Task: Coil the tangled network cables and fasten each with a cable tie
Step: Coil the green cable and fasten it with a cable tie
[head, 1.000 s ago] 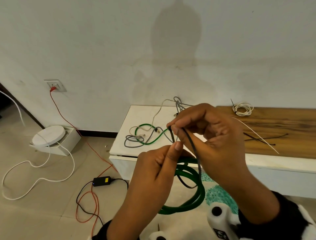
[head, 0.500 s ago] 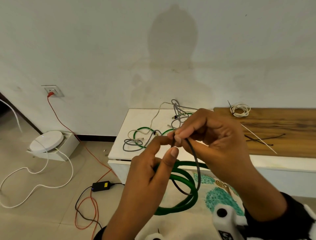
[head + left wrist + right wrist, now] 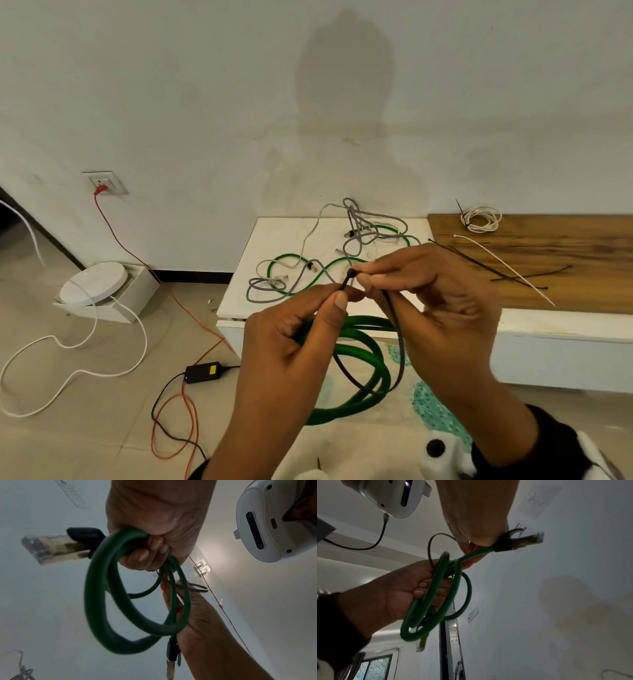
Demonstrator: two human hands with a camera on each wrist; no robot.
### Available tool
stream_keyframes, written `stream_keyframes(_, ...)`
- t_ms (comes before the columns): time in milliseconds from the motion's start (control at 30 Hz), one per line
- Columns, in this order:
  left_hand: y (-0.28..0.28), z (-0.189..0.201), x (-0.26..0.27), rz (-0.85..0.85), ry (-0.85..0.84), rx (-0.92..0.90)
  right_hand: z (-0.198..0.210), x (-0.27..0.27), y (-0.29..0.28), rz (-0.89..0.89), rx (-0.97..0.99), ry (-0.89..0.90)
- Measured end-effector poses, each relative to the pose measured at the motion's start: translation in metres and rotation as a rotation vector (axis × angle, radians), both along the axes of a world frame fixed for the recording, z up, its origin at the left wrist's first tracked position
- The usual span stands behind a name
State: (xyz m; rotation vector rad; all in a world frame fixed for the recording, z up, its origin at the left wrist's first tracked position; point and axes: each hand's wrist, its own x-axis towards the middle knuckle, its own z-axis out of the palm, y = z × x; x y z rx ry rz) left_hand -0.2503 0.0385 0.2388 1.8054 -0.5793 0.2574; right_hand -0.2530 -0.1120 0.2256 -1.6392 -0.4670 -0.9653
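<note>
A green network cable coil (image 3: 359,370) hangs below both hands in the head view. A black cable tie (image 3: 394,329) loops round it. My left hand (image 3: 342,295) pinches the tie's tail between thumb and forefinger, while its other fingers (image 3: 150,550) curl round the green coil (image 3: 102,601). My right hand (image 3: 361,277) pinches the tie's head end, close against the left fingertips. In the right wrist view the coil's plug (image 3: 530,539) sticks out beside the right hand, and the black tie (image 3: 429,545) arcs above the left hand (image 3: 393,588).
A tangle of grey, green and white cables (image 3: 308,270) lies on the white table (image 3: 260,233). The wooden top (image 3: 565,246) holds a tied white coil (image 3: 479,219) and loose black (image 3: 534,274) and white ties (image 3: 503,263). A power adapter (image 3: 203,371) and cords lie on the floor.
My left thumb and forefinger have closed on the tie's tail and brought it up against the end held by my right hand. The coil still hangs from my left hand.
</note>
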Motion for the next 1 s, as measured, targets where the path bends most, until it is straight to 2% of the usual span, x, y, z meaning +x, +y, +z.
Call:
stream_keyframes(167,-0.001,-0.002,-0.001,-0.022,0.100,-0.078,0.003,-0.002,0.007,0.049,0.137,0.067)
stream_keyframes(300,-0.001,-0.001,-0.001,-0.061,0.108,-0.153,0.009,-0.003,0.012,0.071,0.273,0.147)
stream_keyframes(633,-0.001,0.001,-0.001,-0.077,0.108,-0.098,0.014,-0.003,0.012,0.066,0.219,0.181)
stream_keyframes(867,-0.001,0.003,-0.001,-0.100,0.020,-0.058,0.018,-0.001,0.010,0.208,0.255,0.235)
stream_keyframes(1000,0.001,0.004,0.000,-0.130,0.006,-0.012,0.025,-0.002,0.004,0.388,0.383,0.390)
